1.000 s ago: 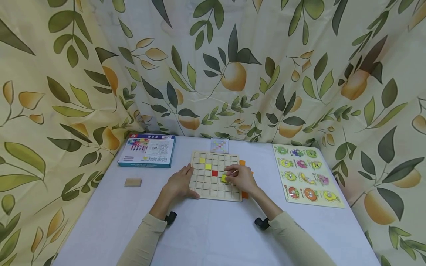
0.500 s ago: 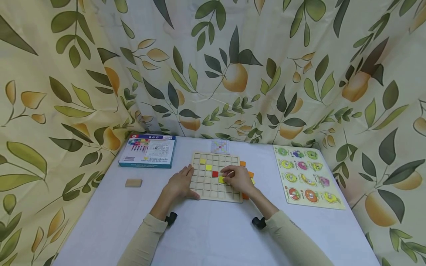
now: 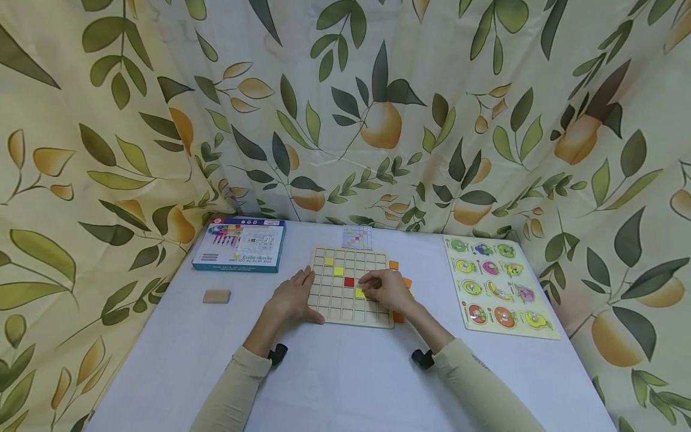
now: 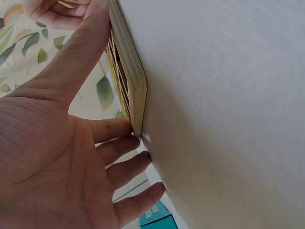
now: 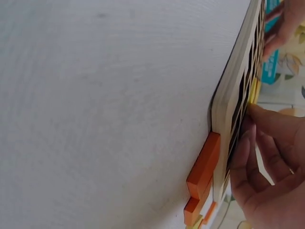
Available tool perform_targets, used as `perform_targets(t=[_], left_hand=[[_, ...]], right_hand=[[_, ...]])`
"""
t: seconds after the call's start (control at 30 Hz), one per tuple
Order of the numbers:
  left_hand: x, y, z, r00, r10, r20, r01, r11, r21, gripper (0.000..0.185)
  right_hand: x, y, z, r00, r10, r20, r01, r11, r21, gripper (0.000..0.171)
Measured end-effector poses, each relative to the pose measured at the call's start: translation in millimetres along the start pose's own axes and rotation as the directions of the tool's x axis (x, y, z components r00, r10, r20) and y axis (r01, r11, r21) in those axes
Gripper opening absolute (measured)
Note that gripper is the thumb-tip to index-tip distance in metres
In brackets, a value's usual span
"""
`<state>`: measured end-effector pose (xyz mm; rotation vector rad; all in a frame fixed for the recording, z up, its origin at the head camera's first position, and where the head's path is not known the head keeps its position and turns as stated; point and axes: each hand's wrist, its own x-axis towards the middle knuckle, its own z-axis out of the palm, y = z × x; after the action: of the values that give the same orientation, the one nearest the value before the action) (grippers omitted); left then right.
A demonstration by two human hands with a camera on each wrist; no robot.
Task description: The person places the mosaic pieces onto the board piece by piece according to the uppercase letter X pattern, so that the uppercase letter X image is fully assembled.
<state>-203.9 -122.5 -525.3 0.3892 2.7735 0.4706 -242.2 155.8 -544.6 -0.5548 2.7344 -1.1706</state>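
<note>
**Yellow tile going onto the grid board**

Right hand (image 3: 390, 289) fingers (image 5: 267, 125) are pinching a yellow tile (image 3: 359, 293), pressing it into a cell just below the red tile (image 3: 348, 282). Left hand (image 3: 291, 298) is lying relaxed, fingers (image 4: 112, 129) bracing the grid board (image 3: 329, 300) edge. Orange tiles (image 5: 202, 164) are sitting on the bench (image 3: 345, 378) beside it.
</note>
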Motion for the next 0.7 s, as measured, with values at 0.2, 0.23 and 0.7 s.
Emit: perform_targets(t=[0.2,0.23,0.7], left_hand=[[0.9,0.0,0.3,1.0,-0.004,0.002,0.004,1.0,-0.008,0.125],[1.0,0.2,0.7,1.0,-0.004,0.003,0.004,1.0,-0.01,0.125],[0.9,0.2,1.2,1.0,0.0,0.001,0.0,1.0,0.002,0.125]], right_hand=[[-4,2,-6,1.0,0.003,-0.008,-0.002,1.0,0.017,0.023],[-6,3,-7,1.0,0.006,-0.018,-0.006,1.0,0.025,0.024],[-27,19,-42,0.978,0.038,-0.206,-0.039,0.999,-0.001,0.021]])
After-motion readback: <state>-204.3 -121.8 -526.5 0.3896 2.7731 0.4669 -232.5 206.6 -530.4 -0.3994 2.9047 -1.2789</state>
